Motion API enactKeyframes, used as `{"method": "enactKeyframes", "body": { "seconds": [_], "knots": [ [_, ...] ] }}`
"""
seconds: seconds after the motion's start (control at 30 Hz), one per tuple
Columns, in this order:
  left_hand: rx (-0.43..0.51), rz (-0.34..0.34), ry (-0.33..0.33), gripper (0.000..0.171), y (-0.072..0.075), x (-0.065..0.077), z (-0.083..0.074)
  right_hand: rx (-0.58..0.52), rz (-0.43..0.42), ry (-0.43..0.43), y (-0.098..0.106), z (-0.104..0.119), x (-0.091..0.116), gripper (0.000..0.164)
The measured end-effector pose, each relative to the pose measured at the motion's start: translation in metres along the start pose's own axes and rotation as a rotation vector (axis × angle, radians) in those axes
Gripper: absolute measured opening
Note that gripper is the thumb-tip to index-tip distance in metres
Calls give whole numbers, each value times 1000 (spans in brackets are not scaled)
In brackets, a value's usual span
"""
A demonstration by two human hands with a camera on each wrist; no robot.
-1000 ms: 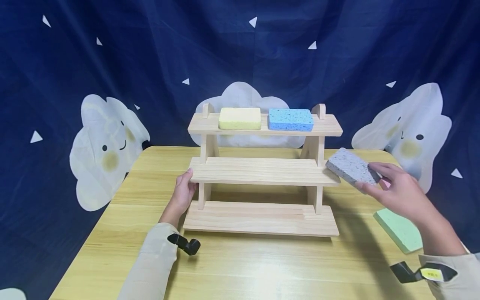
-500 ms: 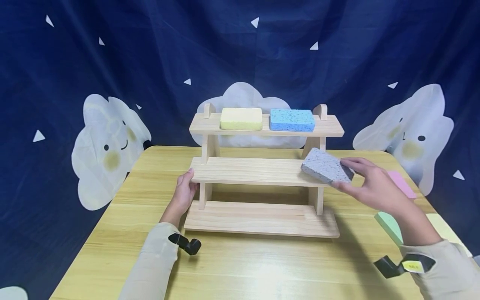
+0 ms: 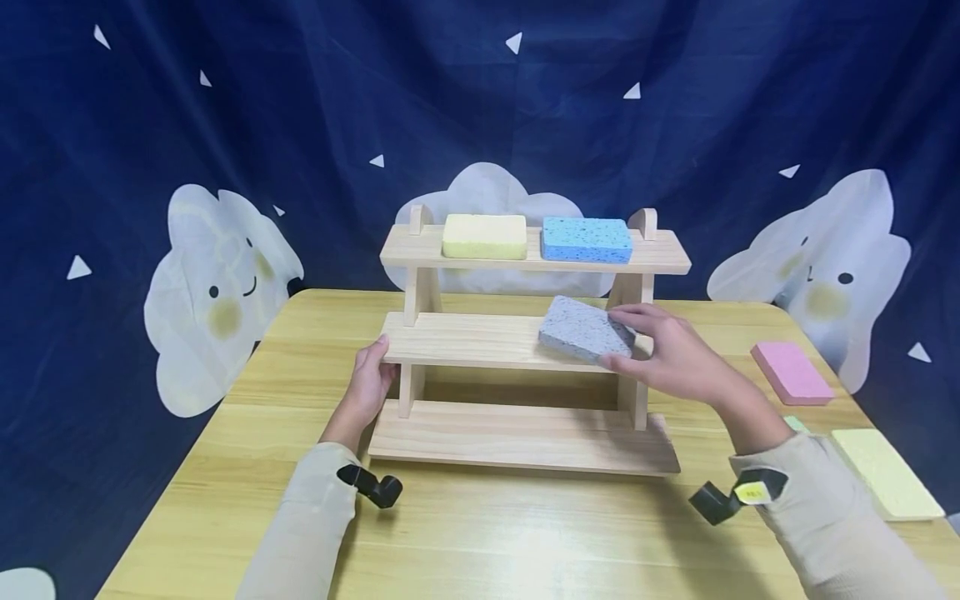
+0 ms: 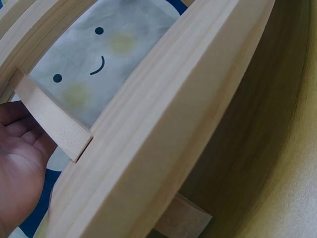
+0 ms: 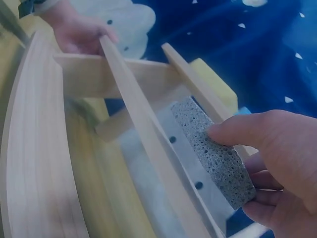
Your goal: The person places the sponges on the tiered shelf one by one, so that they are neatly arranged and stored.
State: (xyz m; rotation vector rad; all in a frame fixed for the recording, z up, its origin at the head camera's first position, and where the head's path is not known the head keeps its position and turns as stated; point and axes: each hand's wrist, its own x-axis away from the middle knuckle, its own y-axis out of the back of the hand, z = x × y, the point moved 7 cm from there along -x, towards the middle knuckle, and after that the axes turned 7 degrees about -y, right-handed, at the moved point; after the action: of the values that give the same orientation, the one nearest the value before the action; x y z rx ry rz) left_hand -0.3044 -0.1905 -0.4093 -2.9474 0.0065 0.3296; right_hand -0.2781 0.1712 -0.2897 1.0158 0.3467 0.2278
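Observation:
A grey speckled sponge (image 3: 579, 327) is pinched at its right end by my right hand (image 3: 678, 357), low over the right half of the middle tier of a three-tier wooden display rack (image 3: 465, 337). Seen from the right wrist, the thumb presses the porous face of the sponge (image 5: 210, 148) and the fingers sit behind it. My left hand (image 3: 366, 382) grips the left end of the middle tier, thumb at its edge. On the top tier, a pale yellow sponge (image 3: 484, 237) and a blue speckled sponge (image 3: 587, 240) lie side by side.
On the table's (image 3: 247, 467) right side lie a pink sponge (image 3: 792, 372) and a pale yellow sponge (image 3: 888, 473). A green sponge (image 3: 795, 424) is mostly hidden by the right forearm. A dark blue curtain (image 3: 315, 100) with clouds hangs behind.
My right hand has carried the grey sponge leftward from beyond the rack's right end to over the middle tier. The left hand keeps its grip on the rack.

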Motion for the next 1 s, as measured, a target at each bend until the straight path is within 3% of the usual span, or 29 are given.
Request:
{"method": "enactKeyframes", "body": {
  "seconds": [0.27,0.73,1.0],
  "knots": [
    [-5,-21,16,53,1,-1,1,-21,73,18,-22,18,-24,64],
    [-23,-12,18,55,1,-2,3,-40,115,125,-49,55,-59,62],
    [-13,-12,17,55,0,-1,2,-64,185,115,-66,64,-73,66]
  ]
}}
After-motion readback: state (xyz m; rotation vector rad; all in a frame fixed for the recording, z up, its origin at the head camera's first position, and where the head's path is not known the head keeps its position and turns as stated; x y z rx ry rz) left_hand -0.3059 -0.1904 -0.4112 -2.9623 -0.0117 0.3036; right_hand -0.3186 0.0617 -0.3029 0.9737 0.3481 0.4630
